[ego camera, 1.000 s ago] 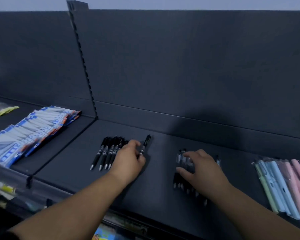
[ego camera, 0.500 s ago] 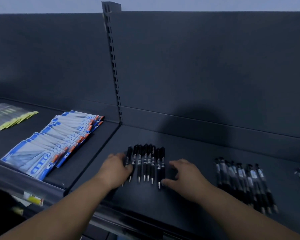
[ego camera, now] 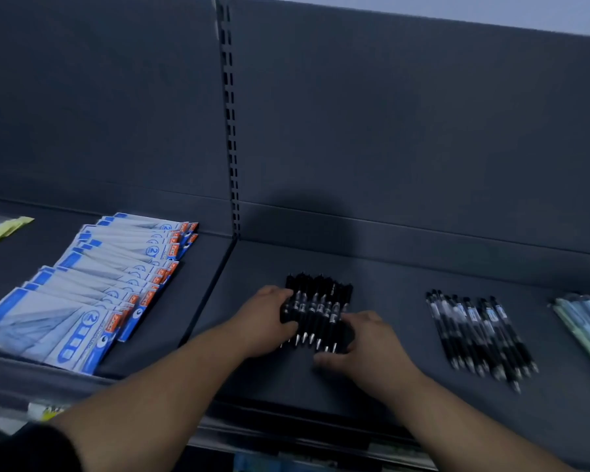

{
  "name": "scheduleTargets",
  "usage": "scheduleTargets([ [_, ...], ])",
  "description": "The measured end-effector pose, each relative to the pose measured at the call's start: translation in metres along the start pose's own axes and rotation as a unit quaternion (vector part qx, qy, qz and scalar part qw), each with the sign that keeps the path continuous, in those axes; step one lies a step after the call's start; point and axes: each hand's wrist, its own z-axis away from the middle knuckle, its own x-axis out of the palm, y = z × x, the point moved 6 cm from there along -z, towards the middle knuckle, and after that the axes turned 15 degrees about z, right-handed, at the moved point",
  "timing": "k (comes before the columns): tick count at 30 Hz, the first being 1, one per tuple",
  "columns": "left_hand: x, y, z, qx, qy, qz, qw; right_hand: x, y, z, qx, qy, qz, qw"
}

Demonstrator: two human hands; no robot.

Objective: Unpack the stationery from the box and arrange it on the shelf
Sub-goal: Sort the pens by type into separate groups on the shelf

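**Both hands closed on the row of black pens, front middle of the shelf**

1. Grip. The left hand (ego camera: 263, 321) has its fingers curled round the left side of the row of black pens (ego camera: 317, 301). The right hand (ego camera: 365, 349) has its fingers bent over the right side of the same row, and its thumb reaches left along the shelf (ego camera: 372, 274) just below the pen tips. The row is clamped between the two hands from both sides.

2. Task item. The pens lie flat and side by side, touching one another. Their silver tips point toward the front edge of the shelf and their caps toward the back. The row sits in the front half of the shelf, a little right of the seam where two shelf boards meet.

3. Neighbouring stock.
   - A second group of black pens (ego camera: 481, 332) lies to the right, well apart from the held row, fanned slightly and tilted.
   - Pastel pens (ego camera: 586, 318) lie at the right edge of the view, partly cut off.
   - Blue-and-white packs (ego camera: 92, 287) overlap in a long stack on the left board, running from its back toward its front edge.
   - Yellow-green packets (ego camera: 0, 228) lie near the far left edge.

4. Structure. A slotted upright (ego camera: 230, 131) rises from the seam at the back and divides the dark back panel (ego camera: 406, 131).
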Motion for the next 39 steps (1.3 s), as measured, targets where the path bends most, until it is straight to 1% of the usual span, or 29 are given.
scheduleTargets([
  [3, -0.002, 0.000, 0.022, 0.015, 0.019, -0.002, 1.000, -0.002, 0.001, 0.008, 0.002, -0.002, 0.020, 1.000],
  [7, -0.013, 0.000, 0.066, 0.030, 0.100, -0.011, 0.994, -0.010, -0.008, 0.016, -0.026, -0.006, 0.068, 0.997],
  [9, -0.019, -0.002, 0.096, 0.013, 0.139, -0.016, 0.990, -0.015, -0.020, 0.023, -0.063, -0.003, 0.084, 0.994],
  [12, -0.020, -0.010, 0.147, -0.016, 0.202, -0.013, 0.979, -0.013, -0.039, 0.039, -0.132, 0.002, 0.071, 0.989],
  [15, -0.008, -0.021, 0.209, -0.070, 0.276, -0.007, 0.959, 0.001, -0.057, 0.066, -0.210, -0.005, 0.023, 0.978],
  [17, 0.008, -0.031, 0.253, -0.111, 0.313, -0.010, 0.943, 0.015, -0.071, 0.092, -0.266, -0.005, -0.009, 0.964],
  [21, 0.047, -0.055, 0.344, -0.206, 0.324, -0.040, 0.923, 0.065, -0.093, 0.146, -0.346, -0.054, -0.033, 0.936],
  [26, 0.070, -0.088, 0.459, -0.343, 0.352, -0.054, 0.869, 0.131, -0.110, 0.193, -0.384, -0.162, 0.079, 0.905],
  [29, 0.078, -0.107, 0.516, -0.407, 0.367, -0.065, 0.834, 0.154, -0.133, 0.206, -0.403, -0.197, 0.140, 0.883],
  [33, 0.080, -0.136, 0.573, -0.455, 0.373, -0.054, 0.807, 0.178, -0.192, 0.225, -0.436, -0.197, 0.198, 0.855],
  [39, 0.046, -0.199, 0.648, -0.495, 0.380, -0.030, 0.781, 0.219, -0.313, 0.264, -0.481, -0.226, 0.218, 0.819],
])
